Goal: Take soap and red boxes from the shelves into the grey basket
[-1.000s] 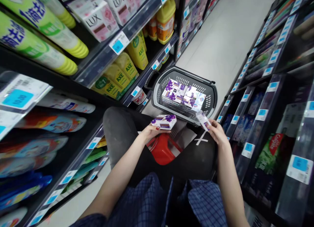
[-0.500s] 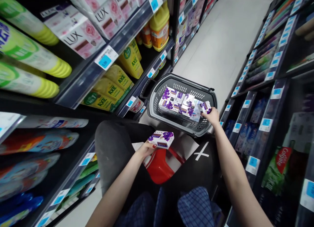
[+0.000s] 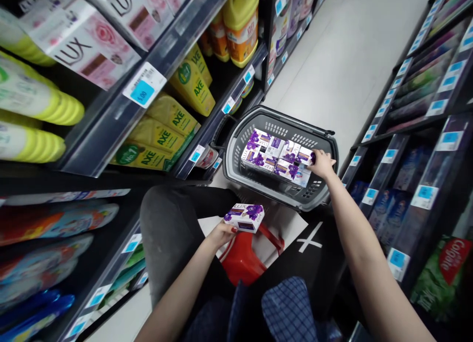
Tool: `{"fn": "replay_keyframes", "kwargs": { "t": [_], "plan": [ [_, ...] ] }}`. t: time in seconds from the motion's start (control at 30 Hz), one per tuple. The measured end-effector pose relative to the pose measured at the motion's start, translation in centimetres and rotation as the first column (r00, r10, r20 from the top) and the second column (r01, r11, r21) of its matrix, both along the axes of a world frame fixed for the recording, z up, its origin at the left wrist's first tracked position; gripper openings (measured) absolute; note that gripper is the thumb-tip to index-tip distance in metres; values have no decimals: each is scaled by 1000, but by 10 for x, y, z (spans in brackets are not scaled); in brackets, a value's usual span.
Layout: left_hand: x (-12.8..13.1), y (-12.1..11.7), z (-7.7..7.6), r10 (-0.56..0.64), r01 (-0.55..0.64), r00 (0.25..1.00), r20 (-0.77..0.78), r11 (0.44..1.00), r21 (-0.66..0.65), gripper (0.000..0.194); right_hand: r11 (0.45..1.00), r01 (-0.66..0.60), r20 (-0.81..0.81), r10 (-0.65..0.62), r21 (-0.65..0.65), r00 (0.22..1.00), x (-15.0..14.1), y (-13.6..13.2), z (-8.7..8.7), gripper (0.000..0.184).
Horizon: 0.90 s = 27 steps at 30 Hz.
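Observation:
My left hand (image 3: 221,233) grips a white and purple LUX soap box (image 3: 246,217) above my lap, its thumb with a red nail along the near side. My right hand (image 3: 322,163) reaches into the right end of a grey shopping basket (image 3: 232,167). Its fingers are closed on the end of another soap box (image 3: 305,155), which lies flat beside the others. Several matching soap boxes (image 3: 260,159) lie packed together in the basket. My right fingertips are partly hidden behind the hand.
A red stool (image 3: 242,260) is between my legs. On the left shelves are pink LUX packs (image 3: 84,46), yellow AXE bottles (image 3: 155,140) and a yellow jug (image 3: 242,26). Toothpaste boxes (image 3: 393,209) fill the right shelves. The aisle floor (image 3: 332,61) runs ahead beyond the basket.
My right hand has brought its soap box from a tilted position at the basket's right end down and left, flat among the others. My left hand still holds its box, slightly lower.

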<state>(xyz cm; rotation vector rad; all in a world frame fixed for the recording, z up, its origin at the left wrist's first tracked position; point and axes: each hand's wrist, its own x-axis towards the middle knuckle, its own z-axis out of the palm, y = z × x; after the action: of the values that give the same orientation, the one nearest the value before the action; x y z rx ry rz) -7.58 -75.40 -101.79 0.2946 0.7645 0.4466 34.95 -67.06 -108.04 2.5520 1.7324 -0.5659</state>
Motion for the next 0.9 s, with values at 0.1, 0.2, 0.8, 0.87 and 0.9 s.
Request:
{"fn": "replay_keyframes", "kwargs": {
  "t": [0.1,0.2,0.8,0.87,0.9],
  "plan": [
    [0,0,0,8,-8,999,35,1000,-13,47,1000,2,-12,-2,-11,1000,2,3,-1,74],
    [0,-1,-1,5,-4,999,45,999,-32,45,1000,1,-18,-1,-16,1000,3,7,-2,75],
    [8,-2,13,15,-12,994,-106,999,31,75,943,251,-316,-176,217,932,-23,-29,54,73],
    [12,0,20,3,6,993,-117,997,72,80,924,278,-482,-124,263,868,-56,-57,76,59],
    [13,0,23,-8,20,994,-111,994,103,82,927,273,-571,-82,258,817,-77,-73,86,56]
  ]
}}
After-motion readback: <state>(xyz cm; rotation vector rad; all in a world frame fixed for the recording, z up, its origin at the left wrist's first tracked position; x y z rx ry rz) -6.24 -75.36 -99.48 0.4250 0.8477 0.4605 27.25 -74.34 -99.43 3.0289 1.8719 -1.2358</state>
